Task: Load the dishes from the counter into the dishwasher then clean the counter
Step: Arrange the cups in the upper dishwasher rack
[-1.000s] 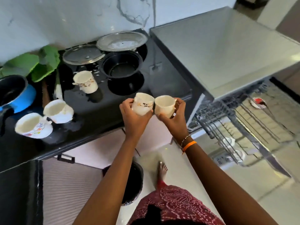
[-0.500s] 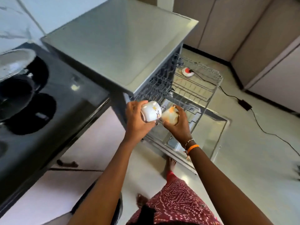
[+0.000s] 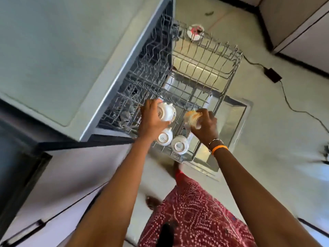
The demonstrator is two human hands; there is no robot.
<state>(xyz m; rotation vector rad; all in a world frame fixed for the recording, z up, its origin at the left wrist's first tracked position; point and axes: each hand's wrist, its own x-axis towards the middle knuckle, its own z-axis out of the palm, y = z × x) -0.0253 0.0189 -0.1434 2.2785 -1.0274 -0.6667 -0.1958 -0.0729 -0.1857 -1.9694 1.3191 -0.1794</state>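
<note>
Cups are moving from counter to dishwasher: a second ago both were being held over the black counter, half a second ago being carried to the open machine, now both are hovering over the pulled-out upper rack, so this is the placing step, and the loading looks only partly done

Left hand is gripping the white cup, fingers curled round its body; cup is being tipped over, base and foot ring facing roughly 7 o'clock toward the camera, mouth pointing away toward 1 o'clock and down, long axis running 7-to-1; handle looks to be sticking up at 12 but blurred, not sure

Just under it at 6 o'clock, two loaded cups are already sitting mouth-down in the rack's near corner, bases up, side by side

Right hand is gripping the second cup, fingers wrapped over it; motion blur and glare are washing it out, seems tilted with one end pointing toward 10 o'clock, which end is the mouth cannot tell

Both held cups are above the near rack row, just beside each other, not yet seated on the tines

Farther back at 12 o'clock a small red-and-white dish is lying at the rack's far end

Judgement: each needs finishing its flip and dropping into free slots beyond the loaded pair
</note>
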